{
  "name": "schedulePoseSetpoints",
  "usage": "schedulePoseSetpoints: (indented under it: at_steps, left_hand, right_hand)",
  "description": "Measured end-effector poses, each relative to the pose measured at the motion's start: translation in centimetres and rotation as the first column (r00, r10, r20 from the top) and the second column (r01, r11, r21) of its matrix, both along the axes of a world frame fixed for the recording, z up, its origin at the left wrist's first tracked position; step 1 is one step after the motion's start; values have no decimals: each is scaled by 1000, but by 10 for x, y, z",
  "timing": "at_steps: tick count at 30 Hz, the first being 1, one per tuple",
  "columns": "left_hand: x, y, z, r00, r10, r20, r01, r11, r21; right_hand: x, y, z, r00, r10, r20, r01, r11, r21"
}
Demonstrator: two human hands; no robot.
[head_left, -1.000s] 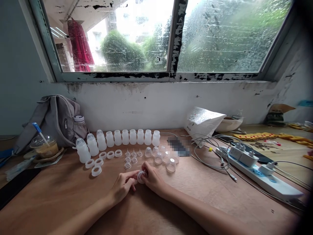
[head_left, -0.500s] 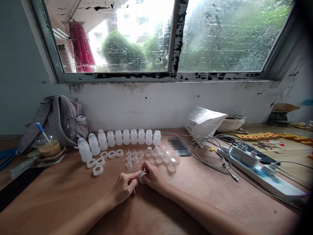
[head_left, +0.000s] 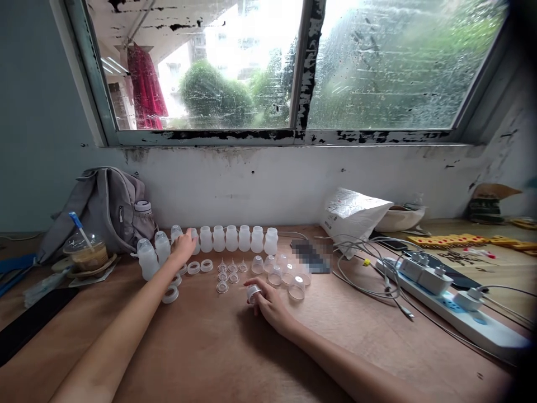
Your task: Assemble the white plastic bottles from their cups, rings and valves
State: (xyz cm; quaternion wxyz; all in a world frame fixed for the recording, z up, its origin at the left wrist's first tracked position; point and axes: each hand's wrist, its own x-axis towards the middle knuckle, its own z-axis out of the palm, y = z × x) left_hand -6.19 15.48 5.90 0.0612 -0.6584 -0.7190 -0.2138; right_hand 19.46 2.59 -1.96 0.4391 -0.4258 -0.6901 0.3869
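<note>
bottle [head_left: 195, 237] at left hand [head_left: 183, 246], fingers curled, grip unclear | right hand [head_left: 265, 300] gripping collar [head_left: 253, 293] | earlier, left hand was beside right

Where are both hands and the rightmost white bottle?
Left hand [head_left: 183, 247]: head view, back of hand.
Right hand [head_left: 271, 305]: head view, back of hand.
Rightmost white bottle [head_left: 271, 242]: head view, middle of its body.

L hand [head_left: 183, 246] far, left of ctr; back of hand up, grip unclear. L arm [head_left: 130, 319] bare, stretched diag. from near left. R hand [head_left: 268, 305] nearer, approx. ctr, fingers curled in a hold. R arm [head_left: 335, 355] bare, angled in from near right.
</note>
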Motion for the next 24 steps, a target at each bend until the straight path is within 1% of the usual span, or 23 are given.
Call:
schedulePoseSetpoints:
  at_steps: [2, 5, 6, 8, 9, 10, 11, 12, 13, 15, 17, 18, 20, 22, 24]
  left_hand:
    - [0, 5, -3, 1000, 5, -1, -5, 1000, 11]
    - [5, -2, -5, 1000, 0, -5, 0, 998, 64]
    - [7, -7, -5, 1000, 1, -7, 0, 995, 101]
    - [13, -23, -5, 1000, -22, -1, 22, 969, 246]
    - [16, -34, -6, 998, -59, 7, 53, 931, 362]
    - [19, -47, -7, 992, -123, 11, 103, 874, 475]
    - [23, -61, -10, 981, -195, 14, 155, 821, 549]
    - [26, -76, -12, 962, -272, 19, 213, 792, 573]
    - [29, -92, -16, 937, -349, 27, 273, 776, 569]
    - [36, -121, -25, 875, -482, 44, 399, 769, 499]
    - [40, -143, -34, 824, -562, 74, 467, 747, 473]
    - [42, -150, -38, 802, -591, 87, 494, 738, 461]
    - [44, -157, -46, 767, -631, 115, 530, 724, 441]
    - [45, -156, -53, 729, -668, 151, 558, 707, 434]
    - [46, -151, -58, 675, -699, 236, 576, 699, 424]
  right_hand:
    - [1, 0, 1, 1000, -11, -2, 11, 1000, -8]
    - [2, -1, 3, 999, -34, 0, 34, 999, -28]
    - [3, -1, 4, 999, -38, 3, 38, 999, -37]
    - [4, -1, 5, 1000, -25, 8, 26, 998, -61]
    - [5, -1, 4, 1000, -13, 4, 13, 997, -76]
    - [5, 0, 4, 1000, -1, -6, 0, 996, -93]
    - [6, 0, 3, 1000, 11, -25, -14, 994, -113]
    - [6, 0, 2, 998, 25, -51, -32, 990, -137]
    - [7, 1, 2, 996, 40, -84, -53, 985, -166]
    - [7, 2, 1, 986, 58, -156, -92, 971, -219]
    - [6, 4, 1, 973, 57, -222, -112, 964, -243]
    - [6, 4, 1, 967, 51, -248, -111, 966, -235]
    - [4, 5, 2, 957, 39, -286, -97, 977, -192]
    - [3, 4, 3, 953, 39, -300, -84, 987, -139]
    - [3, 3, 4, 959, 39, -281, -69, 993, -96]
